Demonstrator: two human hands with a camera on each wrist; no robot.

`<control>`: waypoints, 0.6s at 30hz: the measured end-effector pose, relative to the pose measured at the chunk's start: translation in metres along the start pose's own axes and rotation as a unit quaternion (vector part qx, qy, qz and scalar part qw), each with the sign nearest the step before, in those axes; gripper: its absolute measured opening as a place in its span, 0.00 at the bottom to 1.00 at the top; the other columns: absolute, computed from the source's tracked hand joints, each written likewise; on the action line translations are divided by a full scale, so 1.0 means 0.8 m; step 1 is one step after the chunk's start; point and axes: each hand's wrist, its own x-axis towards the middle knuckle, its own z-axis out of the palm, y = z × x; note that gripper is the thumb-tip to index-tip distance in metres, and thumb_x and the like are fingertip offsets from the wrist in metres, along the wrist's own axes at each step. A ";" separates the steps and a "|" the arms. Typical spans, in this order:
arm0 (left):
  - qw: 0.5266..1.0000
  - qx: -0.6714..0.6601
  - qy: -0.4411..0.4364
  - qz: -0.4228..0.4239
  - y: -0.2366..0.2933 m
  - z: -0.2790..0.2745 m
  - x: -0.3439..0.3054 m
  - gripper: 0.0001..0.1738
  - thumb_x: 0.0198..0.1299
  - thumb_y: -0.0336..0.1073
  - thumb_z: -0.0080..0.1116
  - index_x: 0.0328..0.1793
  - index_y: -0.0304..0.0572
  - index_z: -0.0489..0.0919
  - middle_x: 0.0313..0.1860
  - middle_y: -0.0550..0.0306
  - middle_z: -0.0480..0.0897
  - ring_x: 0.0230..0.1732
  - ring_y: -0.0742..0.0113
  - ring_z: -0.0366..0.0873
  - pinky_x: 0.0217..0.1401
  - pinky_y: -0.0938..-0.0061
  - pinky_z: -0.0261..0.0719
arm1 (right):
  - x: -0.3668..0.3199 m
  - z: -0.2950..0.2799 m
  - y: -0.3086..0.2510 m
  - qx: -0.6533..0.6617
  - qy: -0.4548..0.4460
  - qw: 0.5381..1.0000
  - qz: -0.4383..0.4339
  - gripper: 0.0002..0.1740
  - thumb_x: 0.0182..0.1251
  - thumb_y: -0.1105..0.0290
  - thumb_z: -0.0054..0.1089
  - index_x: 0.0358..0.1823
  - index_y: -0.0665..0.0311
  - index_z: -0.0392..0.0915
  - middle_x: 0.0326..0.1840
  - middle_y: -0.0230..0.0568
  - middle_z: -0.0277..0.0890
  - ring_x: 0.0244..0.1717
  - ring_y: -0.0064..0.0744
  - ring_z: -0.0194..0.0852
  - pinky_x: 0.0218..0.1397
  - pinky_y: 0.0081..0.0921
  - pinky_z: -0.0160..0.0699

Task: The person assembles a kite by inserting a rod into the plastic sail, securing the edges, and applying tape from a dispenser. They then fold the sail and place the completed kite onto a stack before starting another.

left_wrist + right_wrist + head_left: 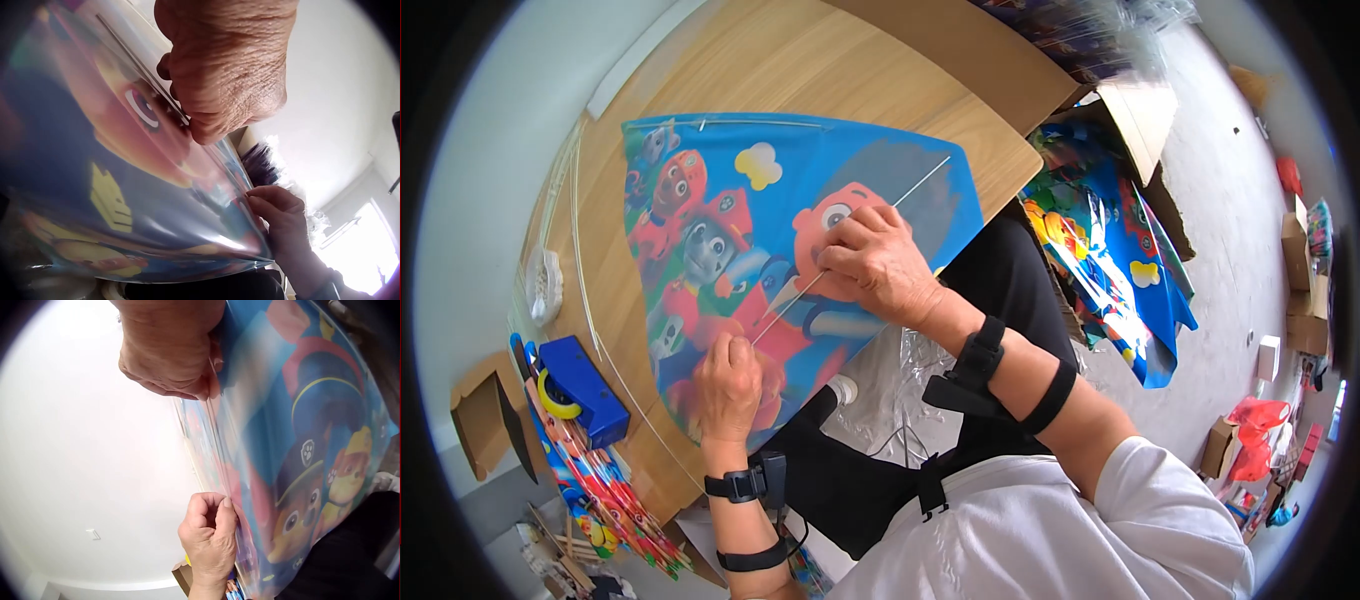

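Note:
A blue sheet (pixel 755 215) printed with cartoon dogs lies over the table edge, kite-like in outline. A thin white rod (pixel 923 181) runs slantwise across it. My right hand (pixel 885 265) pinches the rod around its middle, fingers bent over the printed face. Nearer to me, my left hand (pixel 730 385) pinches the rod's lower end between thumb and fingers. Seen from the right wrist, the left hand (pixel 212 537) and right hand (pixel 172 353) grip along the same fold line, and the sheet (pixel 262 419) hangs bent beside them. A second thin rod lies along the sheet's far edge.
The wooden table (pixel 800 60) curves around the sheet. Loose thin white rods (pixel 578 230), a blue box (pixel 585 390) and a yellow tape roll (pixel 555 395) are at the left. An open carton (pixel 1170 210) with more printed sheets (pixel 1135 290) stands right of my leg.

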 end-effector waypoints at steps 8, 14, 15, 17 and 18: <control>1.000 -0.008 0.004 0.024 0.013 0.003 0.013 0.06 0.50 0.22 0.53 0.31 0.35 0.67 0.33 0.45 0.71 0.31 0.46 0.74 0.30 0.58 0.75 | -0.002 0.007 0.005 -0.019 0.014 1.000 -0.003 0.12 0.44 0.59 0.70 0.30 0.53 0.79 0.35 0.26 0.72 0.45 0.32 0.68 0.56 0.37 0.62; 1.000 -0.005 0.015 0.018 0.013 0.004 0.016 0.06 0.51 0.23 0.53 0.32 0.35 0.66 0.33 0.45 0.71 0.32 0.45 0.75 0.30 0.58 0.75 | -0.002 0.003 0.003 -0.012 0.001 1.000 0.005 0.13 0.44 0.59 0.70 0.30 0.53 0.79 0.36 0.27 0.72 0.46 0.32 0.67 0.56 0.38 0.61; 1.000 -0.006 0.006 0.017 0.014 0.002 0.017 0.06 0.51 0.23 0.52 0.32 0.35 0.66 0.32 0.45 0.71 0.31 0.45 0.74 0.29 0.58 0.74 | -0.002 0.002 0.004 -0.012 0.001 1.000 0.005 0.13 0.44 0.59 0.70 0.30 0.53 0.79 0.36 0.27 0.72 0.46 0.32 0.67 0.56 0.38 0.61; 1.000 -0.007 -0.003 0.014 0.015 0.000 0.018 0.06 0.51 0.23 0.52 0.31 0.36 0.66 0.31 0.45 0.70 0.31 0.45 0.74 0.29 0.58 0.74 | -0.002 0.002 0.003 -0.017 -0.009 1.000 0.009 0.12 0.45 0.60 0.70 0.30 0.53 0.79 0.36 0.28 0.72 0.46 0.33 0.67 0.56 0.37 0.62; 1.000 -0.005 -0.007 0.013 0.015 0.000 0.019 0.06 0.51 0.23 0.52 0.31 0.36 0.66 0.30 0.46 0.69 0.30 0.45 0.74 0.29 0.58 0.73 | -0.001 0.001 0.002 -0.016 -0.010 1.000 0.009 0.12 0.45 0.60 0.70 0.30 0.53 0.79 0.36 0.28 0.72 0.46 0.33 0.67 0.56 0.37 0.62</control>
